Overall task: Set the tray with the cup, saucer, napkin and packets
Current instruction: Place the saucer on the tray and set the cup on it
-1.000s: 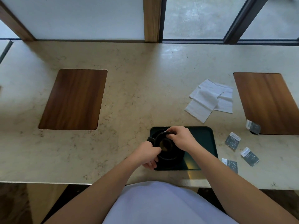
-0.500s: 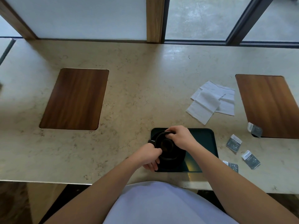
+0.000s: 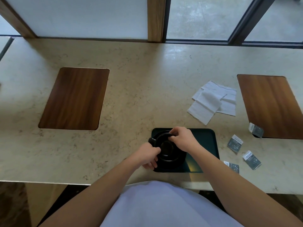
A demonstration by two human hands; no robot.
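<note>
**Cup and saucer held on the tray**

On the near edge of the pale stone surface (image 3: 147,82) sits a dark tray (image 3: 206,140), its long side running left to right. At the tray's left end rests a black saucer (image 3: 177,158) with a black cup (image 3: 165,145) standing upright on it; the cup's handle points left, out past the tray's left rim.

Both hands are at the cup. The right hand (image 3: 183,139) comes in from the right and curls over the cup's far rim, fingers pinching the rim from above. The left hand (image 3: 147,155) lies at the near-left side with its fingers curled; thumb and forefinger close on the cup's near-left rim, while the lower fingers tuck against the saucer's edge. The right half of the tray is bare and shows a yellowish reflection.

Beyond the tray to the right, white napkins (image 3: 213,101) lie in a loose overlapping pile on the surface, well apart from the tray. Four grey packets lie right of the tray: one (image 3: 235,142) just beside its right edge, one (image 3: 251,160) farther right, one (image 3: 232,166) near the tray's near-right corner, and one (image 3: 255,129) resting on the near-left corner of a wooden inlay (image 3: 270,105). A second wooden inlay (image 3: 73,98) is set into the surface at far left.
</note>
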